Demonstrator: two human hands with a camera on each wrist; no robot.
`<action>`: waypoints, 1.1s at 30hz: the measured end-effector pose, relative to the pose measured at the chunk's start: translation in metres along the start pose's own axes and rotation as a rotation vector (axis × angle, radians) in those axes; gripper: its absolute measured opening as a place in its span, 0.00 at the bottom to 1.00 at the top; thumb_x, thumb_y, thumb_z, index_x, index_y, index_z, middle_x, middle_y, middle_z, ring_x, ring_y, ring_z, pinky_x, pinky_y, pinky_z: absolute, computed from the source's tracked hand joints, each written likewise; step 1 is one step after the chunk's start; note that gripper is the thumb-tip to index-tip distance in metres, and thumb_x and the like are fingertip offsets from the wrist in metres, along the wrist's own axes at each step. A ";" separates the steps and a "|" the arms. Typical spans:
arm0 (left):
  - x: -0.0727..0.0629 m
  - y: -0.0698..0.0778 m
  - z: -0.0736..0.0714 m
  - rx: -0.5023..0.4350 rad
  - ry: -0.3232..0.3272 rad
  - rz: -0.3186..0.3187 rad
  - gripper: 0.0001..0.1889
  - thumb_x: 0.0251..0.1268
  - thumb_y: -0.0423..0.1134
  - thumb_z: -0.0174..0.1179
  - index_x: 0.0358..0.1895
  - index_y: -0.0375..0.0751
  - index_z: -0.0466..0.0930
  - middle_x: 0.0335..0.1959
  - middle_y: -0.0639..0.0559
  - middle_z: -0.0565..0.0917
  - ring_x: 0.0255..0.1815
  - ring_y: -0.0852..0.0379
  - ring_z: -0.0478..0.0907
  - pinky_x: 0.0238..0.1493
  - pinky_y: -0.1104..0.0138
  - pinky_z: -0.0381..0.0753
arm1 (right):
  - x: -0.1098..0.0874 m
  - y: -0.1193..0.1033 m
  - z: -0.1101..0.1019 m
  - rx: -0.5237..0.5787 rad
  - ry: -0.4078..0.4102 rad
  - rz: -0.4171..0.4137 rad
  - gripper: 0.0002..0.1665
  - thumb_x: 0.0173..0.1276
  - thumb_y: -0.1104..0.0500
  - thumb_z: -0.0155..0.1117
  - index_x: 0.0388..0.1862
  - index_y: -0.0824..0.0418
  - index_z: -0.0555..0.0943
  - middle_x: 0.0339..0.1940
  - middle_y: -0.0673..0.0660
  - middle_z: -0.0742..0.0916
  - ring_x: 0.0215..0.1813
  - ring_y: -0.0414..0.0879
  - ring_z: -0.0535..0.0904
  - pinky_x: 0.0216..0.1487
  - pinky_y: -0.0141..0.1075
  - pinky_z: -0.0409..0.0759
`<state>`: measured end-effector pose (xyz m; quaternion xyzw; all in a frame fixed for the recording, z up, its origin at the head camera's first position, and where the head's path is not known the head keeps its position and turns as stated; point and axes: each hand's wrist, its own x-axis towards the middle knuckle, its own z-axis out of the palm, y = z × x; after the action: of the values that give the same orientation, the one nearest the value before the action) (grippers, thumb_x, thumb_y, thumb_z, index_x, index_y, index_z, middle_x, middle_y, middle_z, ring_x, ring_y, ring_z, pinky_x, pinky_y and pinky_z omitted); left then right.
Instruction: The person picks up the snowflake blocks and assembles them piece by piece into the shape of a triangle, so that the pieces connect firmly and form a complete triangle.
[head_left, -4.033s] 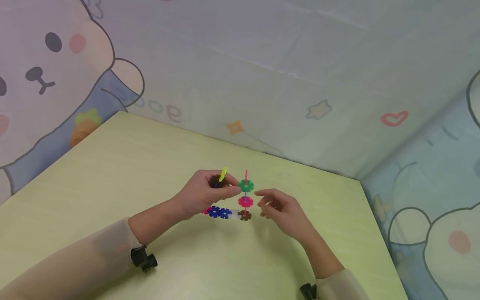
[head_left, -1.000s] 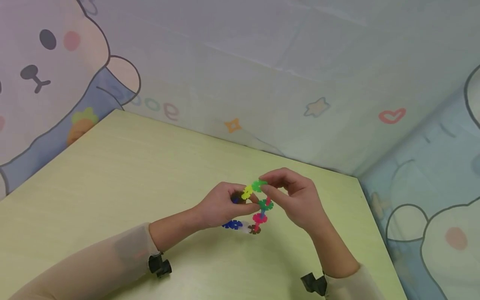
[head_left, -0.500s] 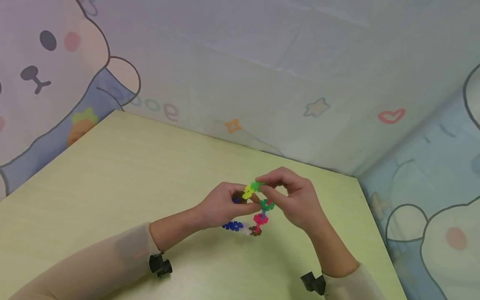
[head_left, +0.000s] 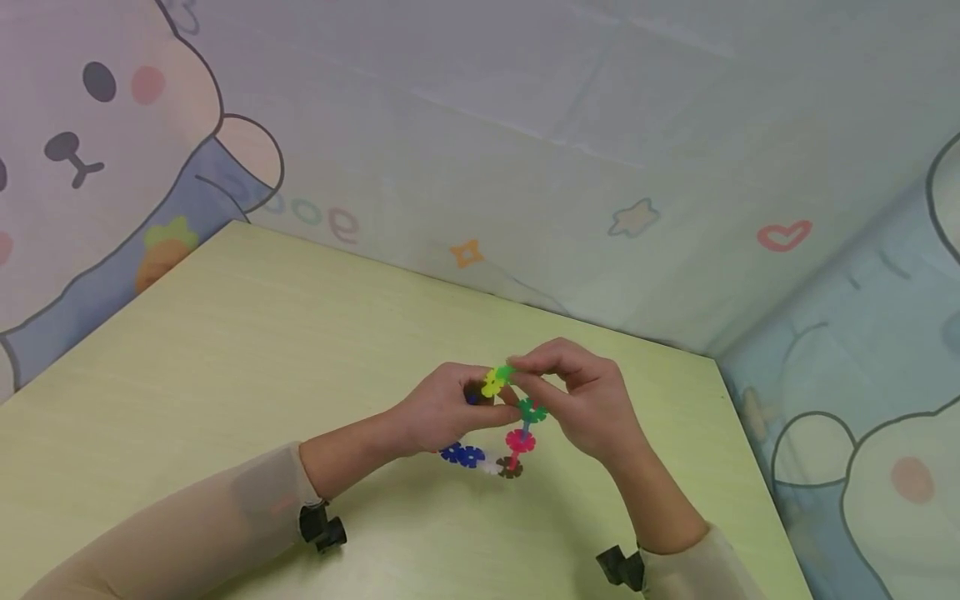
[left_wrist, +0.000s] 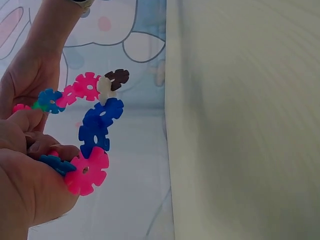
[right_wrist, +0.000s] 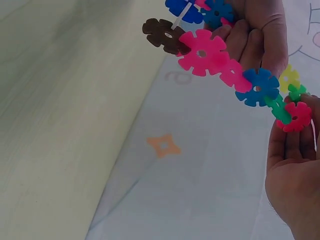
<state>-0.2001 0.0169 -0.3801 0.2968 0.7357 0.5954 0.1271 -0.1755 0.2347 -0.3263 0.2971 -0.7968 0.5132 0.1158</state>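
A curved chain of slotted plastic snowflake discs hangs from my left hand (head_left: 442, 408), which grips it between thumb and fingers. In the head view its lower run shows dark blue discs (head_left: 471, 456), a white one (head_left: 491, 465) and a brown disc (head_left: 510, 467); a pink disc (head_left: 521, 441) and a green disc (head_left: 532, 410) rise from there. A yellow disc (head_left: 492, 383) stands at the top by my left fingers. My right hand (head_left: 581, 392) pinches a light green snowflake disc (head_left: 505, 372) right at the yellow disc's edge. The left palm hides part of the chain.
Both hands are above a pale yellow-green table (head_left: 337, 308). Behind it stands a wall covering (head_left: 525, 167) printed with cartoon animals. Black wrist cameras (head_left: 322, 527) sit at both cuffs.
Four seconds ago my right hand was apart from the chain and held nothing visible. It now pinches the light green disc, which has shifted left onto the yellow one. Both hands moved right.
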 end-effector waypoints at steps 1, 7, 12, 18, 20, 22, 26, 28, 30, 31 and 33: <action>0.000 0.000 0.000 0.000 -0.004 0.002 0.05 0.77 0.43 0.71 0.47 0.50 0.92 0.37 0.53 0.89 0.34 0.55 0.77 0.39 0.66 0.79 | 0.000 0.000 0.000 -0.007 -0.001 -0.003 0.11 0.72 0.74 0.72 0.50 0.67 0.92 0.43 0.44 0.92 0.49 0.40 0.88 0.51 0.31 0.88; 0.000 -0.003 0.001 -0.013 -0.003 -0.004 0.05 0.77 0.44 0.71 0.47 0.50 0.91 0.30 0.50 0.84 0.31 0.57 0.73 0.36 0.67 0.75 | 0.001 -0.003 0.003 -0.100 -0.009 0.024 0.12 0.74 0.71 0.73 0.52 0.62 0.93 0.45 0.56 0.93 0.50 0.40 0.88 0.52 0.32 0.88; -0.002 -0.004 -0.001 -0.040 0.024 -0.036 0.06 0.76 0.45 0.72 0.47 0.50 0.92 0.23 0.55 0.74 0.27 0.56 0.68 0.32 0.68 0.70 | -0.004 -0.003 0.003 -0.113 0.021 0.156 0.21 0.80 0.60 0.70 0.69 0.55 0.86 0.57 0.52 0.91 0.59 0.40 0.88 0.59 0.31 0.87; -0.003 -0.005 -0.007 -0.145 0.068 -0.103 0.09 0.76 0.46 0.72 0.50 0.48 0.91 0.25 0.55 0.72 0.26 0.55 0.66 0.30 0.68 0.66 | -0.024 0.009 0.004 0.146 0.165 0.339 0.18 0.85 0.63 0.62 0.68 0.65 0.76 0.56 0.52 0.87 0.58 0.44 0.87 0.61 0.31 0.88; -0.002 -0.003 -0.009 -0.164 0.071 -0.101 0.09 0.76 0.46 0.72 0.50 0.47 0.91 0.25 0.55 0.71 0.26 0.54 0.65 0.30 0.68 0.66 | -0.030 0.013 0.007 0.173 0.160 0.377 0.16 0.83 0.64 0.63 0.65 0.67 0.76 0.54 0.51 0.87 0.56 0.45 0.87 0.59 0.31 0.88; -0.002 -0.002 -0.009 -0.173 0.073 -0.097 0.08 0.76 0.45 0.72 0.50 0.48 0.92 0.25 0.55 0.70 0.26 0.55 0.64 0.30 0.67 0.65 | -0.034 0.016 0.010 0.177 0.145 0.395 0.16 0.82 0.64 0.66 0.63 0.66 0.78 0.52 0.50 0.87 0.54 0.45 0.86 0.58 0.31 0.89; 0.000 0.001 -0.009 -0.186 0.073 -0.092 0.08 0.75 0.46 0.72 0.49 0.48 0.92 0.24 0.56 0.69 0.26 0.55 0.63 0.31 0.67 0.64 | -0.035 0.018 0.015 0.159 0.145 0.378 0.14 0.80 0.63 0.70 0.59 0.64 0.81 0.49 0.49 0.88 0.53 0.50 0.87 0.55 0.31 0.89; 0.001 0.002 -0.009 -0.191 0.075 -0.088 0.08 0.76 0.46 0.72 0.48 0.48 0.92 0.24 0.56 0.68 0.26 0.55 0.63 0.31 0.67 0.63 | -0.033 0.017 0.015 0.154 0.162 0.363 0.13 0.79 0.63 0.70 0.58 0.64 0.82 0.48 0.48 0.89 0.52 0.50 0.87 0.54 0.30 0.89; 0.002 0.002 -0.008 -0.184 0.074 -0.082 0.09 0.76 0.46 0.72 0.50 0.48 0.91 0.24 0.56 0.68 0.26 0.55 0.63 0.31 0.67 0.63 | -0.033 0.016 0.015 0.153 0.179 0.358 0.13 0.79 0.64 0.70 0.58 0.65 0.83 0.47 0.47 0.89 0.51 0.47 0.87 0.53 0.30 0.89; 0.002 0.002 -0.008 -0.175 0.074 -0.078 0.09 0.76 0.47 0.72 0.51 0.49 0.91 0.25 0.56 0.68 0.26 0.55 0.63 0.31 0.67 0.63 | -0.033 0.015 0.015 0.153 0.187 0.356 0.13 0.79 0.64 0.71 0.57 0.66 0.83 0.47 0.47 0.89 0.50 0.45 0.87 0.53 0.30 0.89; 0.003 0.003 -0.007 -0.157 0.074 -0.070 0.11 0.76 0.48 0.71 0.54 0.51 0.90 0.25 0.55 0.68 0.26 0.55 0.63 0.30 0.67 0.63 | -0.033 0.015 0.015 0.153 0.202 0.351 0.12 0.79 0.63 0.71 0.57 0.66 0.84 0.46 0.47 0.89 0.48 0.44 0.86 0.51 0.30 0.88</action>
<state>-0.2059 0.0133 -0.3752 0.2381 0.7009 0.6569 0.1436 -0.1562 0.2378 -0.3597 0.1088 -0.7795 0.6115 0.0814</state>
